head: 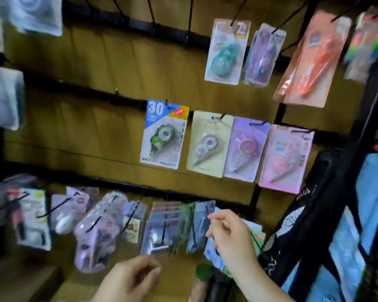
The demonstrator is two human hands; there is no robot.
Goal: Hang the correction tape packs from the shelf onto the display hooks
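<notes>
Correction tape packs hang on black hooks against a brown board. The middle row holds a blue "30" pack [164,136], a cream pack [207,144], a lilac pack [244,149] and a pink pack [285,158]. The bottom row carries grey packs [162,227] and green and blue packs [194,225]. My right hand [229,234] is at the right end of this bottom row, fingers spread over a light blue pack [212,253]; whether it grips the pack is hidden. My left hand [129,277] hovers lower, loosely curled, below the grey packs, with nothing visible in it.
Teal [225,53], purple [263,55] and orange [312,59] packs hang in the top row. Several empty hooks [116,92] stick out left of the "30" pack. A black upright frame [345,162] with bags stands at the right. More blurred packs [96,227] hang bottom left.
</notes>
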